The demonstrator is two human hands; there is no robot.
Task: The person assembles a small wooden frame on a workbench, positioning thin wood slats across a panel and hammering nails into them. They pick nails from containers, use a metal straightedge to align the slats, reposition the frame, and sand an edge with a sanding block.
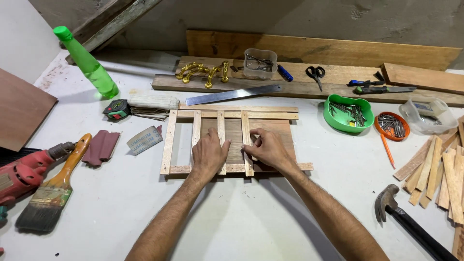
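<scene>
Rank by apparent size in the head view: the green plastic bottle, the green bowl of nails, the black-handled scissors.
1. Green plastic bottle, longest.
2. Green bowl of nails, close behind; the ranking is unsure.
3. Black-handled scissors, clearly smallest.

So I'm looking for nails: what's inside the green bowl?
The green bowl holds a loose pile of dark nails. Anything beneath the pile is covered.

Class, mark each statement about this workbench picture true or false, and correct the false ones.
1. Both hands rest on the wooden slat frame. True.
2. The hammer lies left of the frame. False: it lies to the right, near the loose slats.
3. The green bottle stands upright. False: it leans.
4. The green bowl holds nails. True.
5. The left hand holds the paintbrush. False: the brush lies untouched.
</scene>
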